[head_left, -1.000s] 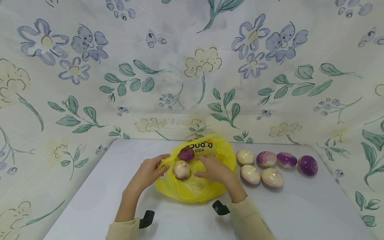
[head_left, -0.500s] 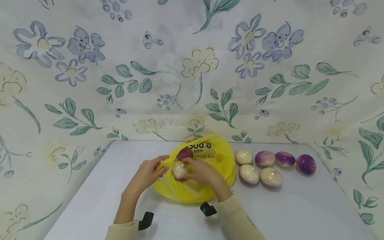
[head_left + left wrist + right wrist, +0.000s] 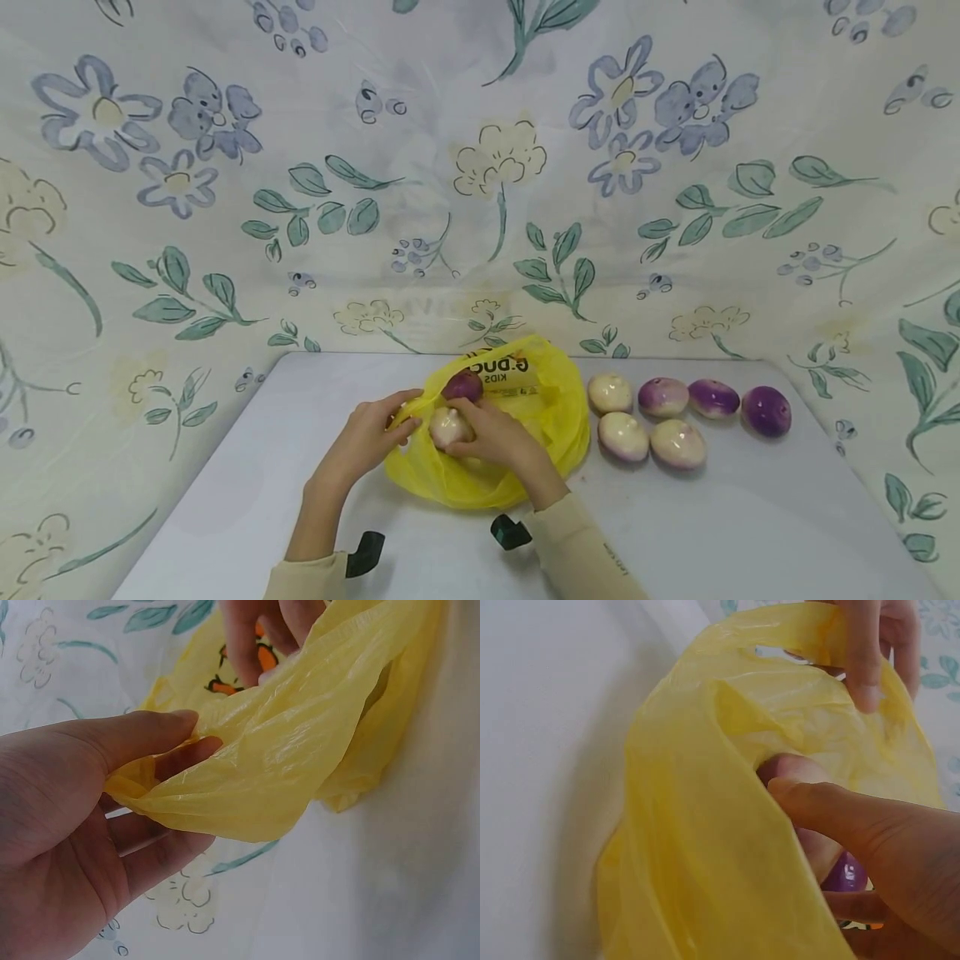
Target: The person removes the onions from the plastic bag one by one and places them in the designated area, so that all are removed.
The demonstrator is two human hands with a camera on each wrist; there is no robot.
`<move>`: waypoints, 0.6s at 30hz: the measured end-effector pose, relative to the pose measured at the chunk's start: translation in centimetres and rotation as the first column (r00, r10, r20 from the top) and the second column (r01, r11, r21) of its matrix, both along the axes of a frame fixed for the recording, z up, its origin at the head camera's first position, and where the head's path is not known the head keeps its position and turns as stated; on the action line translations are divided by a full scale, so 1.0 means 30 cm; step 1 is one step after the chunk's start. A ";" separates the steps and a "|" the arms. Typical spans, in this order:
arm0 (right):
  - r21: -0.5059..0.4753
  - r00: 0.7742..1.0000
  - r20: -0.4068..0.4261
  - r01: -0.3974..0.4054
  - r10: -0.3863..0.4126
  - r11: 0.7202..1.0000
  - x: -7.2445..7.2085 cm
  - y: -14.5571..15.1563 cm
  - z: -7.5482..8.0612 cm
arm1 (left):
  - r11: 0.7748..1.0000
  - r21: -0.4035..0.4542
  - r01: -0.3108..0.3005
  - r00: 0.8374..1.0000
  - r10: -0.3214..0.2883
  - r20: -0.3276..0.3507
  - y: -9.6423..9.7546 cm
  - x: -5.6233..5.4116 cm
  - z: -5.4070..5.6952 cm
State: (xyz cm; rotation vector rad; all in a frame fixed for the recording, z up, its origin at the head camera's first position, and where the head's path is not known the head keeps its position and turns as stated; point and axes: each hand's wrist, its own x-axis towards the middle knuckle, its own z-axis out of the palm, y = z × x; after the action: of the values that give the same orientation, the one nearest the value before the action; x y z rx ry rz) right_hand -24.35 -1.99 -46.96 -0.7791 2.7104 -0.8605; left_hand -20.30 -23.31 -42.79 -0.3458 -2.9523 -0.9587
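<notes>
A yellow plastic bag [image 3: 562, 392] with black lettering lies open at the table's middle. Inside it are a whitish turnip [image 3: 446, 427] and, behind that, a purple turnip [image 3: 462, 386]. My right hand [image 3: 501, 435] reaches into the mouth of the bag and grips the whitish turnip, thumb on the near side and fingers on the far side. In the right wrist view the bag's front wall hides part of this turnip [image 3: 801, 766]. My left hand [image 3: 367, 435] holds the bag's left rim between thumb and fingers, keeping the plastic [image 3: 262, 765] raised.
To the bag's right, several turnips sit on the white table [image 3: 720, 517]: pale ones such as the front turnip [image 3: 678, 443], and purple ones up to the dark purple turnip [image 3: 766, 412] at far right. A floral cloth [image 3: 420, 250] hangs behind the table.
My right hand has moved left inside the bag and taken hold of the whitish turnip. My left hand stays at the bag's rim, and the turnips on the table have not moved.
</notes>
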 end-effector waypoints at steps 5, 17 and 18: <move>-0.005 1.000 0.017 0.010 -0.010 1.000 0.008 -0.001 0.004 | 1.000 0.008 0.009 1.000 -0.009 -0.007 -0.003 0.000 0.001; -0.019 0.999 0.036 0.018 -0.017 1.000 0.008 -0.002 0.003 | 1.000 0.020 0.007 1.000 -0.007 -0.003 -0.001 0.004 0.007; -0.023 0.999 0.039 0.019 -0.018 1.000 0.008 -0.003 0.003 | 1.000 0.020 0.005 1.000 -0.005 -0.002 -0.001 0.005 0.007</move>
State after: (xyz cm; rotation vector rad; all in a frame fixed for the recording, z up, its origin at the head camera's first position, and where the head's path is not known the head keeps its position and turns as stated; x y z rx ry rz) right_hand -24.11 -2.07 -46.86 -0.7359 2.6828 -0.9027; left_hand -20.16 -23.34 -42.59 -0.3540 -2.9394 -0.9873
